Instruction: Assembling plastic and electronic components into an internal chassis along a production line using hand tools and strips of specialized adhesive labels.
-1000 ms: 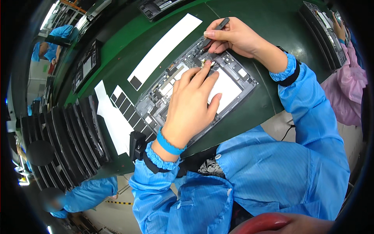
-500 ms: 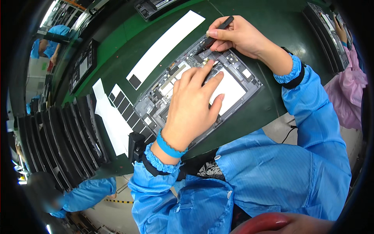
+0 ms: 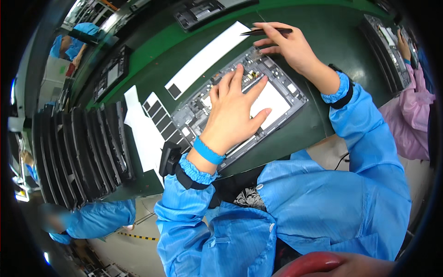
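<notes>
An opened laptop chassis (image 3: 291,99) lies slanted on the green table, its circuit parts and a large pale panel exposed. My left hand (image 3: 227,113) rests over its middle with the fingers spread, hiding part of the inside. Black pointed tweezers (image 3: 258,32) are held by my right hand (image 3: 290,46) above the far corner of the chassis. Their tips point left, toward the end of a long white strip (image 3: 207,57) with one dark square at its near end. Beside the chassis, a white sheet bears several black rectangular pieces (image 3: 160,119).
Several dark laptop shells (image 3: 83,154) stand in a row at the left. Another white sheet (image 3: 142,134) lies next to them. More opened chassis sit at the far edge (image 3: 198,15), far left (image 3: 112,74) and right (image 3: 385,51). Co-workers in blue and pink sleeves (image 3: 406,115) are nearby.
My right hand has lifted off the chassis with the tweezers, which now lie nearly level toward the white strip. My left hand stays on the chassis. The whole view has shifted slightly.
</notes>
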The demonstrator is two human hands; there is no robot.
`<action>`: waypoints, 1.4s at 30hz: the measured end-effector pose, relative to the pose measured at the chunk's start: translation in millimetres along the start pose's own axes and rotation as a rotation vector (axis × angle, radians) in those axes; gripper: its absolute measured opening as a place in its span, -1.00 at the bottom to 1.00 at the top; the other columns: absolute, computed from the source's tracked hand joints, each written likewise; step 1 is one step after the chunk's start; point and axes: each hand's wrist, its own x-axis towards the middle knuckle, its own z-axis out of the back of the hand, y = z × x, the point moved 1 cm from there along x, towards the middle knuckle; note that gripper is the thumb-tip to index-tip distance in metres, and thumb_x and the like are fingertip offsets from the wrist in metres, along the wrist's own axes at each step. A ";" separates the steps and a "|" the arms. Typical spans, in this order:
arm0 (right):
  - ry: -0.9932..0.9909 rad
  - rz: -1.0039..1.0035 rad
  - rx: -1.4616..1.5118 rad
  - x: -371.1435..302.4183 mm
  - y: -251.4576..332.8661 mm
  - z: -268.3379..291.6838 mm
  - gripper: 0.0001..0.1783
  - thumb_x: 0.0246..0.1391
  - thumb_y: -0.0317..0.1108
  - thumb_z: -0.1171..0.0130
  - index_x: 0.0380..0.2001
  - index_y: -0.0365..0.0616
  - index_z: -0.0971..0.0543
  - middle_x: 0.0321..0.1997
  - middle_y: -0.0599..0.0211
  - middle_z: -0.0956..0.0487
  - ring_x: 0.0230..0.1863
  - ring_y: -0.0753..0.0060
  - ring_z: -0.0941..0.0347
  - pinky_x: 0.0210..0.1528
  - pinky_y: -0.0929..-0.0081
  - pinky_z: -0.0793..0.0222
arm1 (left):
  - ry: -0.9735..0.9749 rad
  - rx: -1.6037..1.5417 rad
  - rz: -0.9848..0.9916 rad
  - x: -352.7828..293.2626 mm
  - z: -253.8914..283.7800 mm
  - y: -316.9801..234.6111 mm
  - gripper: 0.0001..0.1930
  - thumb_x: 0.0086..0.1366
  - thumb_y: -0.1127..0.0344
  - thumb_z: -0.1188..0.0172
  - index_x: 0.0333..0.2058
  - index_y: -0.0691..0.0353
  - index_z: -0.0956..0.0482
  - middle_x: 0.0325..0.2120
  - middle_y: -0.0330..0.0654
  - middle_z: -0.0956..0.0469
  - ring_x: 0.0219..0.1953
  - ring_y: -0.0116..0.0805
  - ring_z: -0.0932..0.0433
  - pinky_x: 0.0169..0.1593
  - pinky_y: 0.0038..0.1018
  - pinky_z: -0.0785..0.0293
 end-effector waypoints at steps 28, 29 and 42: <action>-0.129 -0.199 0.372 5.0 33.7 67.5 -0.52 0.18 -0.51 0.01 0.19 -0.18 -0.34 0.09 0.15 -0.49 -0.01 0.30 -0.51 0.04 0.38 -0.44 | -0.254 -0.935 0.538 19.6 112.1 100.4 -0.47 0.25 0.15 -0.18 0.10 0.33 -0.37 0.03 -0.05 -0.42 0.07 -0.19 -0.42 0.07 -0.30 -0.38; -0.179 -0.204 0.354 7.6 27.9 72.8 -0.52 0.15 -0.53 -0.01 0.18 -0.17 -0.36 0.10 0.15 -0.48 0.02 0.31 -0.49 0.06 0.38 -0.41 | -0.284 -1.009 0.610 46.9 103.6 126.9 -0.47 0.24 0.18 -0.18 0.12 0.33 -0.35 0.09 0.02 -0.36 0.11 -0.12 -0.38 0.12 -0.25 -0.34; -0.355 -0.178 0.246 5.0 18.3 66.3 -0.56 0.12 -0.57 0.02 0.11 -0.20 -0.40 0.04 0.18 -0.45 0.00 0.35 -0.46 0.04 0.41 -0.41 | 0.034 -0.814 1.146 185.8 16.6 267.6 -0.56 0.16 -0.04 -0.28 -0.18 0.16 -0.44 -0.32 -0.17 -0.43 -0.40 -0.27 -0.43 -0.39 -0.41 -0.35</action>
